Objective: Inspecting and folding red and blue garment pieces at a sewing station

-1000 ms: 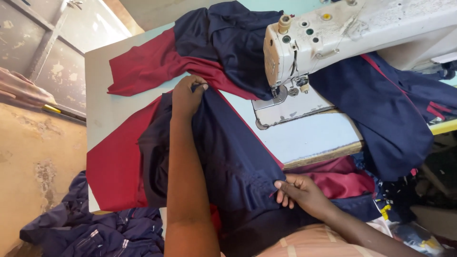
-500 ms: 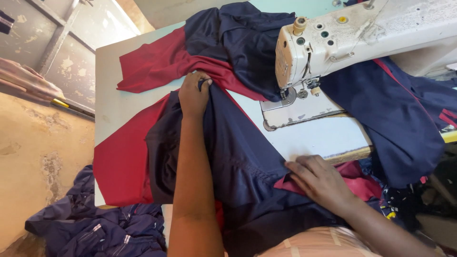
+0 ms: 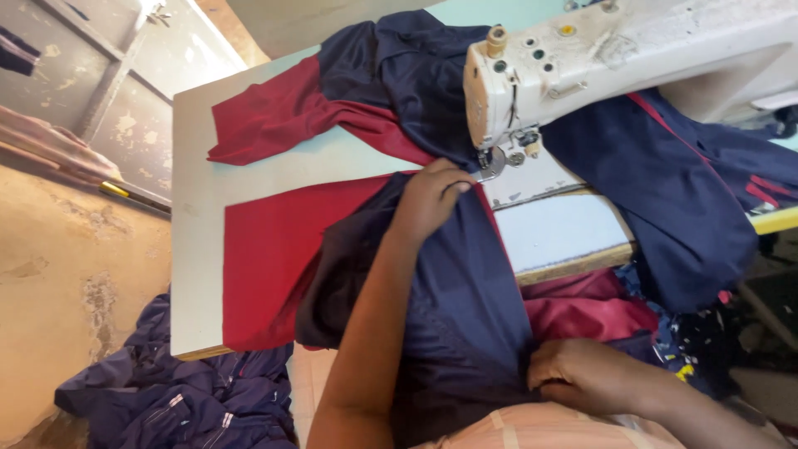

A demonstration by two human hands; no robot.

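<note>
My left hand (image 3: 432, 199) pinches navy fabric (image 3: 465, 308) near the presser foot (image 3: 492, 163); right hand (image 3: 582, 376) clamps the near seam. Keep it taut.

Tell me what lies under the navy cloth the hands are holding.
Under the navy cloth a red cloth spreads out on the grey table, left hand pressing on top. More red shows beside the right hand. The rest is covered.
</note>
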